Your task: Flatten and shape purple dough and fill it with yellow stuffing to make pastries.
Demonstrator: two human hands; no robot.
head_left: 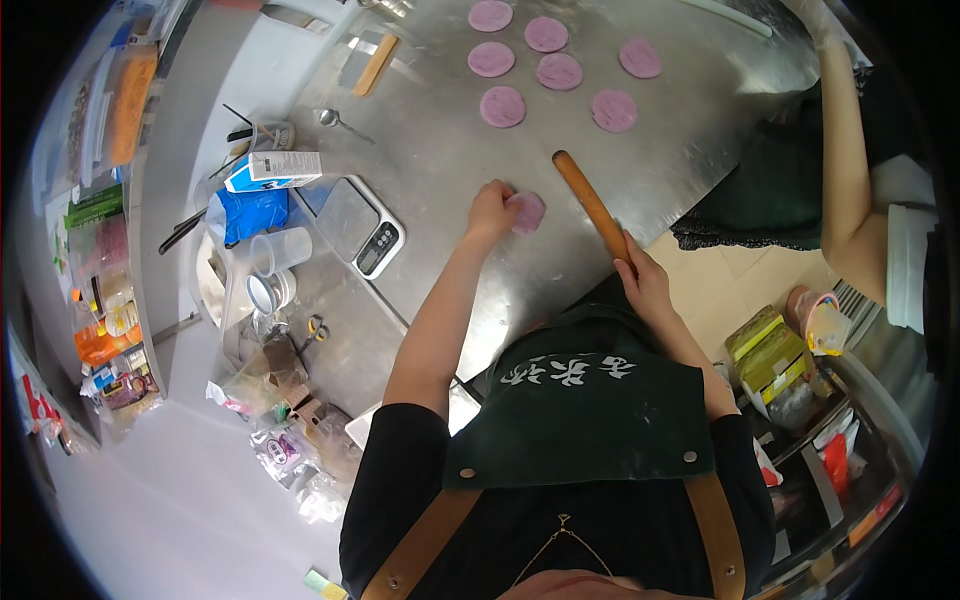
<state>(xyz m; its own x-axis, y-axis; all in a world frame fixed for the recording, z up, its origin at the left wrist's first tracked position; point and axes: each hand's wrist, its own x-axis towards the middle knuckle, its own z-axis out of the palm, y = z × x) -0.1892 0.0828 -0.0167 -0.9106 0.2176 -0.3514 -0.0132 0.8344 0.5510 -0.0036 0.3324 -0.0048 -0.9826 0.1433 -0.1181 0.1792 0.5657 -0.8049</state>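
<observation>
My left hand (492,208) pinches the near edge of a flattened pink dough piece (527,212) on the steel table (420,130). My right hand (642,275) grips the lower end of a wooden rolling pin (583,195), which slants up-left to the right of that dough piece. Several pink rounds (503,107) are spread out at the far part of the table, beyond both hands.
At the left are a digital scale (350,215), a carton (272,170), a spoon (330,118), a scraper (375,63), bags and cups. A co-worker's arm (840,170) is at upper right. A white tube (730,18) lies at the back. Packed shelves (800,460) stand lower right.
</observation>
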